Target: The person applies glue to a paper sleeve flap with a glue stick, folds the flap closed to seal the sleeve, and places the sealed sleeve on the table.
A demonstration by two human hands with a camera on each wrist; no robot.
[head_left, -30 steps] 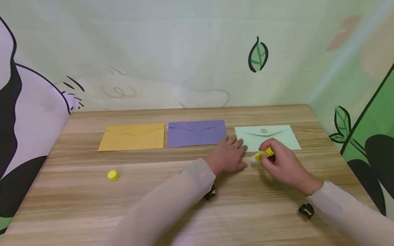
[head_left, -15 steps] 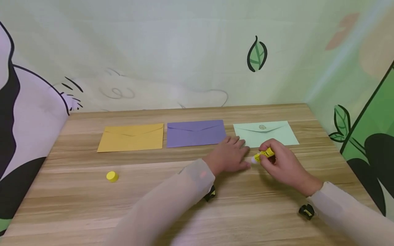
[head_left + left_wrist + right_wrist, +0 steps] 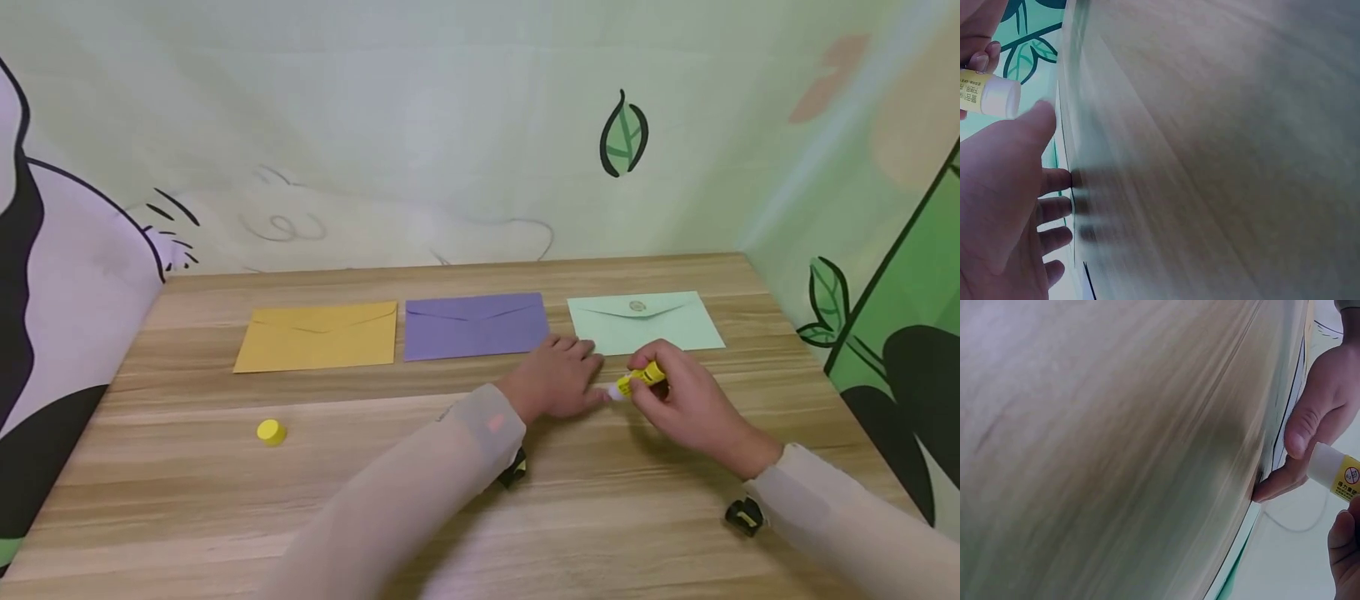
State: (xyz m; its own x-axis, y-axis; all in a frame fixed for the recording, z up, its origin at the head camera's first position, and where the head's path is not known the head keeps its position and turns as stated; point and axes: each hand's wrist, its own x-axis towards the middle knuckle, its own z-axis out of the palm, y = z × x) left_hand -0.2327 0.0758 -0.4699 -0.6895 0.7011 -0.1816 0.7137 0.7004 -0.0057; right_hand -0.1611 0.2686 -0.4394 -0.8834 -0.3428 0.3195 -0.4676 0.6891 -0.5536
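Observation:
My left hand (image 3: 553,379) lies with fingers extended at the near left corner of a mint-green envelope (image 3: 641,327), its fingertips touching the paper or the table beside it. My right hand (image 3: 693,404) pinches an uncapped yellow glue stick (image 3: 647,377) just in front of that envelope. In the left wrist view the white end of the glue stick (image 3: 1000,97) sits close to the left thumb; I cannot tell whether they touch. A purple envelope (image 3: 476,329) and a mustard-yellow envelope (image 3: 318,337) lie flat in a row to the left, flaps facing up.
A yellow cap (image 3: 271,432) stands on the wooden table (image 3: 187,492) in front of the mustard envelope. Behind the table's far edge hangs a pale printed backdrop (image 3: 412,125) with leaf drawings. Dark wrist cameras show under both sleeves.
The mint-green envelope has slid away from me, toward the far edge, and sits more level with the other two. Both hands have stayed almost in place.

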